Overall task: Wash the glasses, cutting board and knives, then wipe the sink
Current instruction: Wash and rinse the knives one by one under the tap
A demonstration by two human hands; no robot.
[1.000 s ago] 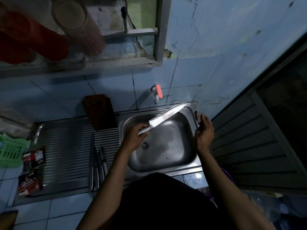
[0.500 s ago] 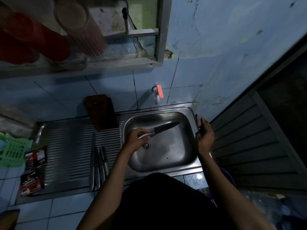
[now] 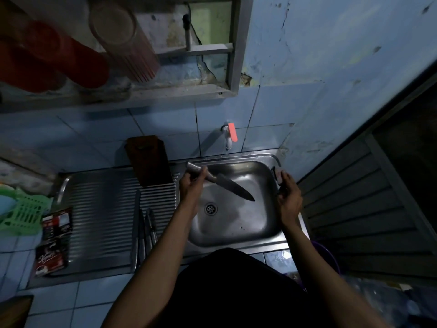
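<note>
Over steel sink [image 3: 272, 235], pointed metal-handled knife [image 3: 233, 187]

Views: one only, head-worn, wide-angle.
Position: above the near edge of the sink [image 3: 264, 241], close over both forearms.
Facing: forward and steeply down, toward the far tiled wall [image 3: 165, 129].
Coverage: drainboard [image 3: 101, 209] at left, louvred door [image 3: 369, 209] at right.
Shared: nothing, no second view.
</note>
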